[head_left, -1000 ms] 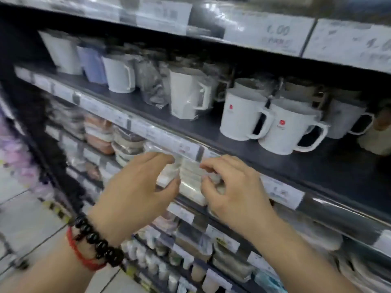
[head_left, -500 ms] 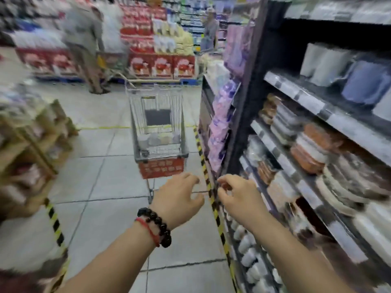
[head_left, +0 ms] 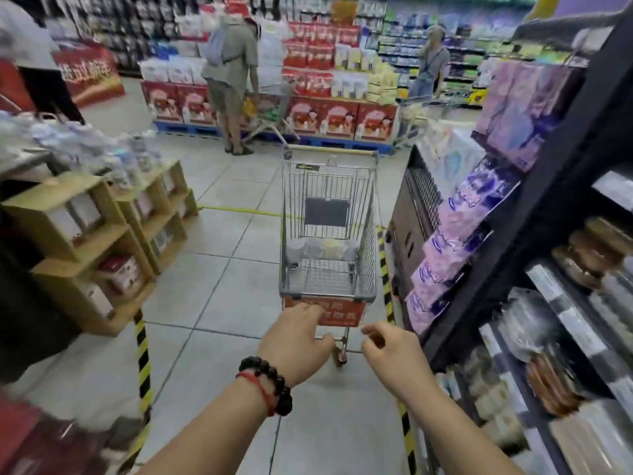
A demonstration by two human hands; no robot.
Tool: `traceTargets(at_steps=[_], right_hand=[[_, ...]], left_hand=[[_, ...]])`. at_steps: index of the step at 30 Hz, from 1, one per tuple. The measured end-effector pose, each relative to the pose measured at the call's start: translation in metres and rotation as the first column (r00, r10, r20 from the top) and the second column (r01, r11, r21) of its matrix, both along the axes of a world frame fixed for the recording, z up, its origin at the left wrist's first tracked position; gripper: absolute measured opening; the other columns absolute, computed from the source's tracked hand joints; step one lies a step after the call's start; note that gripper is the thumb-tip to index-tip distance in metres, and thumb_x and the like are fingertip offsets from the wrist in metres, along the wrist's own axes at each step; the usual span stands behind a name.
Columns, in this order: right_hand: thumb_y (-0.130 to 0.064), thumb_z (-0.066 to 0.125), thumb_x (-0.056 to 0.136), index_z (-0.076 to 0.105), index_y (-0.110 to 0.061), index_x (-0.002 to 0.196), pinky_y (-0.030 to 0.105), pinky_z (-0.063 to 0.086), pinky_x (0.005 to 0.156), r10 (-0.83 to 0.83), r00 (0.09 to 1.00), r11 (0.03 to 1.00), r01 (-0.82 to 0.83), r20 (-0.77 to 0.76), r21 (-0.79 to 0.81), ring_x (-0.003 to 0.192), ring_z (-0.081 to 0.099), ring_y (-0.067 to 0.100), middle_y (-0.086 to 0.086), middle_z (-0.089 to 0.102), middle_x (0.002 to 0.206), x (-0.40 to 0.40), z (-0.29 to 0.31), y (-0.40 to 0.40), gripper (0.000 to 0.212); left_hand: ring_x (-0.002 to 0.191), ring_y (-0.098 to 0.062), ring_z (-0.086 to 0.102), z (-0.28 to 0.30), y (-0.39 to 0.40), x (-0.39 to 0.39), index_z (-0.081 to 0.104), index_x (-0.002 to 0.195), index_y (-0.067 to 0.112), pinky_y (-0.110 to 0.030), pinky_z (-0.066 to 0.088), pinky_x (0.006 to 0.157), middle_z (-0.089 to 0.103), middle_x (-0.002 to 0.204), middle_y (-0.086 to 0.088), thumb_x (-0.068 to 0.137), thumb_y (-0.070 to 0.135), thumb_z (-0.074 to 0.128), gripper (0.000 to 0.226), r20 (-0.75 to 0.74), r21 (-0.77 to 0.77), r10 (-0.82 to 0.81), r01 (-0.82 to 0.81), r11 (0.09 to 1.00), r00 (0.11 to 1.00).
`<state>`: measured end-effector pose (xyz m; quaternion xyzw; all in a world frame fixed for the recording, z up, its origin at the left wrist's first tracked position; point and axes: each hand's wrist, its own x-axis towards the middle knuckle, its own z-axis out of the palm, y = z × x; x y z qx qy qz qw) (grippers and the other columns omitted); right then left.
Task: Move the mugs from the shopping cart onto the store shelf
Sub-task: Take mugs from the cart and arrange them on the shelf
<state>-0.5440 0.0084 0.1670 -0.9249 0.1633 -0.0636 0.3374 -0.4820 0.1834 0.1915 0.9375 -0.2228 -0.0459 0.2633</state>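
Both hands reach forward with nothing in them: the left hand [head_left: 297, 341] has loosely bent fingers and the right hand [head_left: 394, 351] curls its fingers in lightly. The shopping cart [head_left: 328, 234] stands just beyond them, its red panel [head_left: 342, 311] partly behind the left fingers. The pale mugs [head_left: 322, 248] sit at its far end, and the store shelf [head_left: 561, 269] is right of the right hand.

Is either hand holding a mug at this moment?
No. Both the left hand and the right hand reach empty toward the wire shopping cart, and pale mugs sit inside its basket.
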Motion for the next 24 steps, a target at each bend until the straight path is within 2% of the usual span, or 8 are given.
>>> traceTargets(at_steps=[5, 8, 12, 18, 21, 24], right_hand=[[-0.033, 0.054, 0.081, 0.066, -0.032, 0.096, 0.036, 0.054, 0.076, 0.02, 1.0, 1.0, -0.02, -0.014, 0.019, 0.085, 0.062, 0.012, -0.012, 0.068, 0.091, 0.089, -0.015, -0.041, 0.019], [-0.029, 0.055, 0.082, 0.067, -0.03, 0.095, 0.035, 0.054, 0.074, 0.057, 0.997, 0.996, -0.053, -0.052, 0.074, 0.081, 0.062, 0.008, -0.011, 0.067, 0.086, 0.145, -0.025, -0.069, 0.018], [-0.034, 0.055, 0.083, 0.067, -0.03, 0.103, 0.035, 0.056, 0.076, 0.099, 0.987, 0.99, -0.086, -0.123, 0.111, 0.085, 0.062, 0.008, -0.013, 0.067, 0.091, 0.206, -0.041, -0.101, 0.023], [-0.03, 0.056, 0.086, 0.066, -0.028, 0.109, 0.03, 0.053, 0.076, 0.121, 0.977, 0.99, -0.105, -0.178, 0.097, 0.086, 0.061, 0.011, -0.01, 0.067, 0.095, 0.294, -0.055, -0.129, 0.025], [-0.03, 0.054, 0.085, 0.065, -0.029, 0.109, 0.029, 0.051, 0.071, 0.132, 0.971, 0.989, -0.114, -0.201, 0.099, 0.082, 0.061, 0.01, -0.012, 0.066, 0.09, 0.339, -0.06, -0.134, 0.026], [-0.03, 0.055, 0.084, 0.066, -0.029, 0.107, 0.031, 0.053, 0.074, 0.119, 0.969, 0.989, -0.096, -0.218, 0.114, 0.081, 0.061, 0.009, -0.013, 0.065, 0.087, 0.379, -0.074, -0.133, 0.026]], left_hand=[[0.099, -0.012, 0.053, -0.01, -0.047, 0.081, 0.059, 0.103, 0.023, -0.032, 0.048, 0.083, 0.057, 0.103, 0.008, 0.084, 0.035, 0.05, 0.024, -0.041, 0.037, 0.04, -0.039, 0.999, 0.998], [0.103, -0.012, 0.056, -0.018, -0.076, 0.132, 0.059, 0.112, 0.023, -0.034, 0.049, 0.088, 0.059, 0.112, 0.008, 0.085, 0.034, 0.051, 0.031, -0.108, 0.025, 0.09, -0.088, 0.996, 0.99], [0.108, -0.011, 0.058, -0.032, -0.101, 0.184, 0.057, 0.121, 0.028, -0.036, 0.049, 0.093, 0.058, 0.125, 0.011, 0.081, 0.039, 0.051, 0.042, -0.228, 0.018, 0.18, -0.181, 0.983, 0.957], [0.121, -0.013, 0.051, -0.053, -0.119, 0.258, 0.054, 0.129, 0.024, -0.032, 0.044, 0.1, 0.054, 0.134, 0.006, 0.086, 0.037, 0.052, 0.045, -0.276, 0.062, 0.226, -0.217, 0.974, 0.934], [0.122, -0.015, 0.051, -0.062, -0.124, 0.301, 0.053, 0.13, 0.021, -0.029, 0.042, 0.101, 0.054, 0.135, 0.002, 0.087, 0.034, 0.053, 0.045, -0.3, 0.057, 0.242, -0.236, 0.97, 0.923], [0.123, -0.015, 0.05, -0.076, -0.129, 0.345, 0.053, 0.131, 0.021, -0.029, 0.041, 0.101, 0.053, 0.136, 0.002, 0.088, 0.035, 0.054, 0.045, -0.328, 0.045, 0.247, -0.246, 0.968, 0.912]])
